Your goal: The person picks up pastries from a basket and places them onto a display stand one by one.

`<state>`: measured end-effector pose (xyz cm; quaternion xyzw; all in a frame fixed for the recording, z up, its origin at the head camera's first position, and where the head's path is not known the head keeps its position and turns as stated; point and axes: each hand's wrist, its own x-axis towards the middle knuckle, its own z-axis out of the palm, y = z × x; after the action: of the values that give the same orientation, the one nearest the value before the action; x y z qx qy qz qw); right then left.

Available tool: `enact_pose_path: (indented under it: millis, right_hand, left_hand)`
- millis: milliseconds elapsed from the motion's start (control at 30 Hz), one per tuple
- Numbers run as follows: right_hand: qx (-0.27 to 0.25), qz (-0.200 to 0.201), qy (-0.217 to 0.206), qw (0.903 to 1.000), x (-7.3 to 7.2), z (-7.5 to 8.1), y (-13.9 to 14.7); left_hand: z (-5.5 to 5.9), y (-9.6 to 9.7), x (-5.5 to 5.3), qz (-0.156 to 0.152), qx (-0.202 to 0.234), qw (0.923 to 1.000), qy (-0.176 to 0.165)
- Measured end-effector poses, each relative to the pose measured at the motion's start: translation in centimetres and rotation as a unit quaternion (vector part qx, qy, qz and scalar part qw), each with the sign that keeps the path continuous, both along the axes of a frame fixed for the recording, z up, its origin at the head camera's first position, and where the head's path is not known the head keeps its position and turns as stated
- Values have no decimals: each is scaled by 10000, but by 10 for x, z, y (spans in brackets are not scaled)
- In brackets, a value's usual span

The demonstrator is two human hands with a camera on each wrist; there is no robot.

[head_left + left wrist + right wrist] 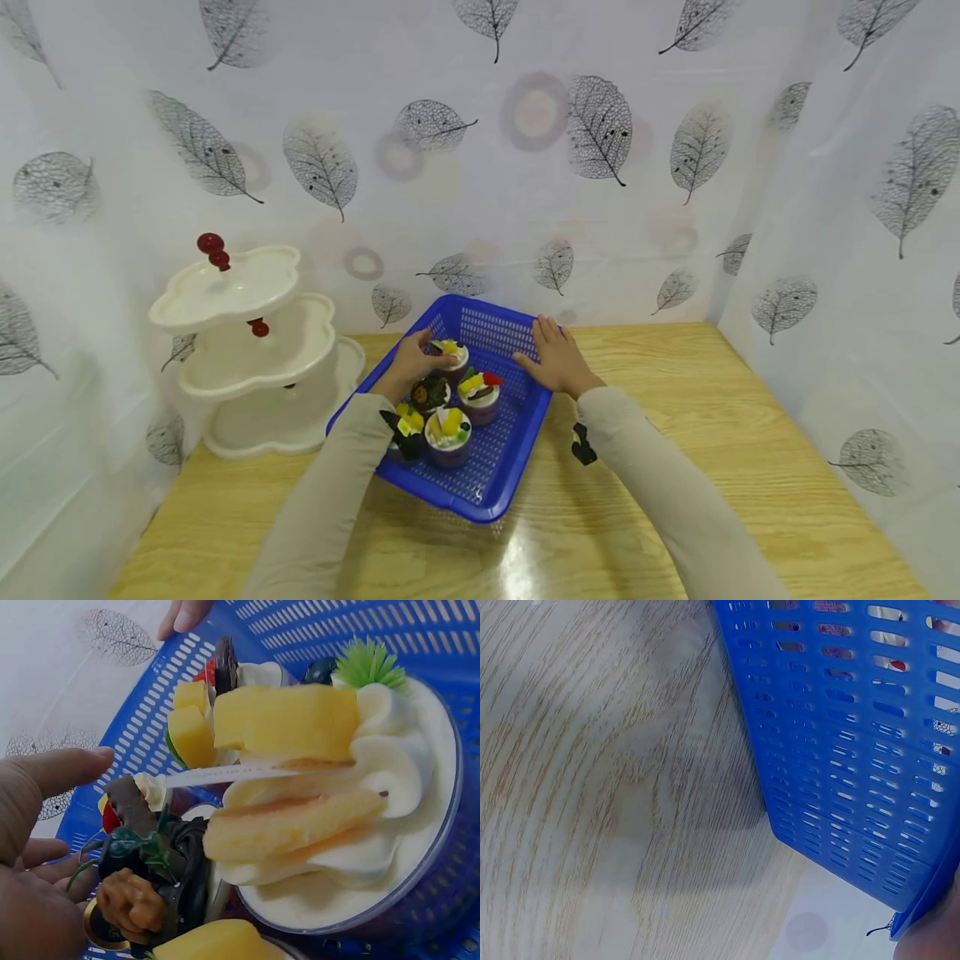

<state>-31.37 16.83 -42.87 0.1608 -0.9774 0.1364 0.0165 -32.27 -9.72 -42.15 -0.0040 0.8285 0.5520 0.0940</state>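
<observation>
Several dessert cups stand in a blue plastic basket [517,467], topped with cream and fruit pieces. My left hand [411,367] reaches over the basket's left side to the rearmost cup [455,357], its thumb lying across the topping in the head view. In the left wrist view, the thumb and fingers [56,769] are spread apart beside a chocolate-topped cup [142,877]; a yellow-fruit cup [405,847] is nearest the camera. My right hand [558,358] rests on the basket's right back rim, fingers straight and thumb pointing inward. The right wrist view shows the basket's slotted outer wall [840,772].
A cream three-tier stand [258,358] with red knobs stands left of the basket. The basket is on a wooden table [645,508]. Behind and beside the table hangs a white leaf-patterned sheet [480,192].
</observation>
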Motion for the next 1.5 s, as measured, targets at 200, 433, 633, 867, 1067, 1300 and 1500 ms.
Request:
enact_pose_path:
  millis: [200, 433, 633, 867, 1067, 1300, 1500]
  right_hand:
    - [25, -31, 6, 10000, -2, -3, -1]
    - [68, 5, 49, 10000, 0, -1, 0]
    - [70, -17, 30, 10000, 0, -1, 0]
    - [128, 4, 66, 9999, 1, 1, -1]
    - [-15, 25, 46, 10000, 0, 2, -1]
    - [-142, 77, 35, 9999, 3, 2, 0]
    - [162, -32, 12, 9999, 2, 2, -1]
  left_hand:
    - [-3, -1, 0, -98, -207, 9997, -113]
    - [-6, -1, -3, -102, -502, 9982, -313]
    - [-11, 0, -7, -62, -664, 9976, -190]
    - [-15, 4, -10, 67, -1087, 9939, 149]
    - [-18, 8, -11, 129, -1486, 9880, 400]
    - [-20, 12, -12, -28, -1781, 9827, 500]
    - [-20, 11, -10, -184, -1703, 9836, 567]
